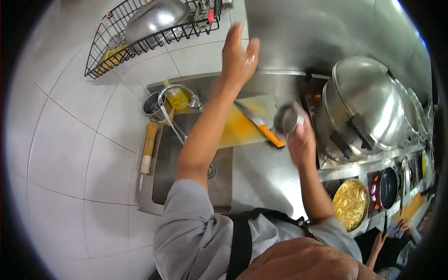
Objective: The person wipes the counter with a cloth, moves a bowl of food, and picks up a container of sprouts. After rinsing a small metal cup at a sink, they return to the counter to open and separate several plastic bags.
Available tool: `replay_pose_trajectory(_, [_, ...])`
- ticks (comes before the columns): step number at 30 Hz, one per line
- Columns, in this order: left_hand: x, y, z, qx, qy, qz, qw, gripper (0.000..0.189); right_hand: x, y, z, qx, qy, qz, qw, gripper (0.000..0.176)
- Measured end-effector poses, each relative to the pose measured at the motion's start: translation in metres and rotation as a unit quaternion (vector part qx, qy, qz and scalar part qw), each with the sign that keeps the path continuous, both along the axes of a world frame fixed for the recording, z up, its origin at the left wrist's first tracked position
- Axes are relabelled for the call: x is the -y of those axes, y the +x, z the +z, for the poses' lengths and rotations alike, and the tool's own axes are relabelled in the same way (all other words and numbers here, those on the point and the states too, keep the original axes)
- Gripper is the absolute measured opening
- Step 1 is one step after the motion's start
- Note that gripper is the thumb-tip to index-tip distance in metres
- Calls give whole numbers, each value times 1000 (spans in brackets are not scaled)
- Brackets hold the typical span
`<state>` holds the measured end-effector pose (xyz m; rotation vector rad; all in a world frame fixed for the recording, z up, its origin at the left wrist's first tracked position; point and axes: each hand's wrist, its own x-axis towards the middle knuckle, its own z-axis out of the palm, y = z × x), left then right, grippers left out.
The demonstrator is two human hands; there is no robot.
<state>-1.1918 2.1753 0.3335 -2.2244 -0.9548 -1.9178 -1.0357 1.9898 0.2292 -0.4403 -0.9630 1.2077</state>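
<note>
Raised above the back edge of the sink counter, my left hand (239,60) is empty, with its visible fingers apart, just right of the wire rack. My right hand (301,140) grips a small metal cup (286,120), slightly blurred, over the steel counter (261,177). A knife (270,135) with an orange handle lies partly on a yellow-stained cutting board (242,122), left of the cup. My left forearm passes over the sink (175,163) and hides part of the board.
The wire rack (135,53) holds a metal bowl. A curved faucet (165,100), yellow liquid container (177,99) and bamboo whisk (148,147) are by the sink. Right are a large lidded pot (368,107), a pan of yellow food (351,204), a black pan (388,187) and another person's hands (379,242).
</note>
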Motion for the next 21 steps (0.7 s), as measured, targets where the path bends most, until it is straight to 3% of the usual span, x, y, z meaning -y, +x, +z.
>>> replay_pose_trajectory(1, [31, -13, -23, 16, -93, -61, 994, 53, -21, 3, 8, -65, 10, 45, 997, 53])
replay_pose_trajectory(3, [78, -41, -71, 57, -234, -122, 963, 48, -58, 0, 51, -76, 62, 68, 993, 41])
replay_pose_trajectory(6, [124, -87, -155, 85, -328, -108, 934, 40, -109, 2, 96, -63, 23, 130, 989, 58])
replay_pose_trajectory(9, [168, -133, -214, 71, -416, -53, 905, 34, -141, -2, 112, -46, 27, 148, 988, 60])
replay_pose_trajectory(11, [192, -156, -245, 123, -478, -43, 869, 30, -151, -9, 117, -29, 28, 155, 987, 60])
replay_pose_trajectory(16, [230, -193, -281, 141, -513, -26, 846, 27, -178, -25, 128, 1, 33, 153, 988, 59])
replay_pose_trajectory(21, [233, -203, -293, 114, -527, -30, 842, 26, -252, -15, 170, 69, 44, 50, 995, 50])
